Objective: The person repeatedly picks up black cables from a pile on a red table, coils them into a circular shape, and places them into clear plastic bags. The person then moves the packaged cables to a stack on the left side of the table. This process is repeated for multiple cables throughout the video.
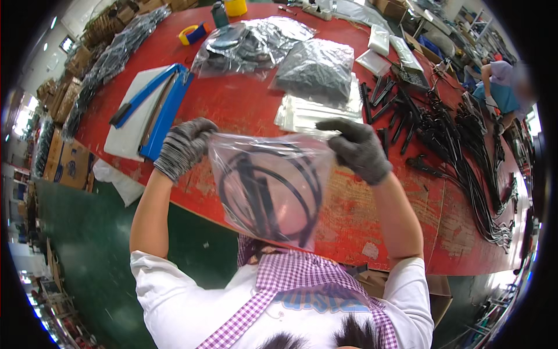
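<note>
A clear plastic bag (270,192) hangs in front of my chest, over the table's near edge. Inside it lie a coiled black cable (315,200) and a straight black bar-shaped part (256,195). My left hand (185,150), in a grey knitted glove, is closed on the bag's upper left corner. At the upper right corner my right hand (360,152), gloved the same way, pinches the bag's edge between thumb and fingers. The bag's top edge is stretched between both hands. A stack of flat clear bags (290,113) lies just beyond it.
On the red table (232,107) a blue-armed paper cutter (163,113) lies at left. Filled clear bags (317,64) sit at the back, near tape rolls (193,34). Black cables and parts (442,139) spread across the right. Another person (503,87) works at far right.
</note>
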{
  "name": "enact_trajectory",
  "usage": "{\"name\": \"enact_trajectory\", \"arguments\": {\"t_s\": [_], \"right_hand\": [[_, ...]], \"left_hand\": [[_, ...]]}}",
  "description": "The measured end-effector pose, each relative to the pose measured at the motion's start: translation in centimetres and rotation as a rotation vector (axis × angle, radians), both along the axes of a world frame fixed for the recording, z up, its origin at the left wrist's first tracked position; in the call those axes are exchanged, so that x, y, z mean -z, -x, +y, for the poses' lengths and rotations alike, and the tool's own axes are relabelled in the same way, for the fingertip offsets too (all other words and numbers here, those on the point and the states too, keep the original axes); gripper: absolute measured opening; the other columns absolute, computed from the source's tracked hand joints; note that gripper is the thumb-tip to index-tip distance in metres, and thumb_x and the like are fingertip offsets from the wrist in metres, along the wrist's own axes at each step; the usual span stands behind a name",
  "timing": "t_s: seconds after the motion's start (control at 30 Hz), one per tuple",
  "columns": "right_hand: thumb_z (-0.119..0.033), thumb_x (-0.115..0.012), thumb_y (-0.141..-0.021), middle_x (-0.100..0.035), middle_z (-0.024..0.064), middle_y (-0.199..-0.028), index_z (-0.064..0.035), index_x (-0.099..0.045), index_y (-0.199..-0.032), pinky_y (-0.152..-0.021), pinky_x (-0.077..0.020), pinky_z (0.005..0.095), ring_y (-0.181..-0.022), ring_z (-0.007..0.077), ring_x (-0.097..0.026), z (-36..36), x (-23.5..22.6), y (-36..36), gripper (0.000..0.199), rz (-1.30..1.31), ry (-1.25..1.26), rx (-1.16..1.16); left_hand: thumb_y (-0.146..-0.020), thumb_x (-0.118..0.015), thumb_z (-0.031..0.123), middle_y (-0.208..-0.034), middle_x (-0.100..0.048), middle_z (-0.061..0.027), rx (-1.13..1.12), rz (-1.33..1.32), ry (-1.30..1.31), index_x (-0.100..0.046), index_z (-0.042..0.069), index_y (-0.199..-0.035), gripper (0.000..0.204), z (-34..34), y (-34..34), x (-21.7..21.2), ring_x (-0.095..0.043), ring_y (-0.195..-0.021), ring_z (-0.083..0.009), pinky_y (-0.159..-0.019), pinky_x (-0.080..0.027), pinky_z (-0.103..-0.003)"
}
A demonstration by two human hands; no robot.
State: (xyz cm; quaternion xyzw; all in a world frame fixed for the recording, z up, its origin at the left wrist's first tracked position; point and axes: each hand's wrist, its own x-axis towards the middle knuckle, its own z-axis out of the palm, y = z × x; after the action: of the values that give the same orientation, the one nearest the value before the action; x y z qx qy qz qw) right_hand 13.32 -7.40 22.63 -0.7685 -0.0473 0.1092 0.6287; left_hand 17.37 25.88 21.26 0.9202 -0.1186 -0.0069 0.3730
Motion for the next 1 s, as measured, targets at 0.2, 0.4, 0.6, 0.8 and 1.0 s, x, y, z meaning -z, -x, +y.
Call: {"name": "enact_trajectory", "arguments": {"t_s": [0.2, 0.4, 0.6, 0.8, 1.0], "right_hand": [[-0.008, -0.055, -0.083, -0.061, 0.0042, -0.069, -0.0065, -0.061, -0.101, -0.056, -0.0465, 0.0254, -0.059, 0.0113, -0.055, 9.5, 4.8, -4.8, 0.019, -0.391, -0.210, -0.015], [-0.008, -0.058, -0.081, -0.064, 0.0089, -0.074, -0.0081, -0.060, -0.103, -0.058, -0.0503, 0.0284, -0.061, 0.0159, -0.061, 14.9, 14.1, -1.9, 0.021, -0.471, 0.156, -0.200], [-0.021, -0.057, -0.081, -0.064, 0.0124, -0.079, -0.0125, -0.062, -0.096, -0.061, -0.0507, 0.0388, -0.069, 0.0302, -0.062, 2.9, 17.7, 3.8, 0.018, -0.361, 0.392, -0.254], [-0.025, -0.056, -0.080, -0.064, 0.0108, -0.084, -0.0124, -0.063, -0.095, -0.064, -0.0504, 0.0387, -0.073, 0.0297, -0.062, -12.5, 20.9, 6.8, 0.021, -0.350, 0.764, 0.146], [-0.016, -0.053, -0.079, -0.059, 0.0077, -0.113, -0.0119, -0.055, -0.114, -0.089, -0.0425, 0.0370, -0.106, 0.0256, -0.054, -29.0, 18.7, 5.5, 0.035, 0.192, 1.370, 0.600]], "left_hand": [[-0.085, -0.050, 0.005, -0.071, -0.061, -0.0058, -0.382, -0.325, 0.111, -0.063, 0.006, -0.096, 0.017, 6.9, -4.8, 2.1, -0.055, -0.062, -0.0095, -0.059, -0.046, -0.025], [-0.083, -0.052, 0.003, -0.083, -0.065, -0.0064, -0.547, -0.436, -0.329, -0.063, 0.005, -0.097, 0.018, 18.6, -4.6, 13.3, -0.060, -0.074, -0.0159, -0.071, -0.048, -0.029], [-0.079, -0.056, 0.006, -0.082, -0.064, -0.0107, -0.386, -0.348, -0.270, -0.064, 0.007, -0.087, 0.011, 8.5, -1.5, 14.6, -0.061, -0.078, -0.0274, -0.071, -0.049, -0.034], [-0.076, -0.055, -0.001, -0.081, -0.062, -0.0108, 0.468, -0.416, -0.157, -0.063, 0.009, -0.088, 0.018, -8.3, 2.0, 19.8, -0.060, -0.075, -0.0261, -0.067, -0.049, -0.035], [-0.069, -0.057, 0.007, -0.080, -0.062, -0.0074, 0.830, -0.231, -0.073, -0.063, 0.014, -0.087, 0.020, -19.4, 5.7, 20.0, -0.059, -0.073, -0.0272, -0.061, -0.047, -0.040]]}}
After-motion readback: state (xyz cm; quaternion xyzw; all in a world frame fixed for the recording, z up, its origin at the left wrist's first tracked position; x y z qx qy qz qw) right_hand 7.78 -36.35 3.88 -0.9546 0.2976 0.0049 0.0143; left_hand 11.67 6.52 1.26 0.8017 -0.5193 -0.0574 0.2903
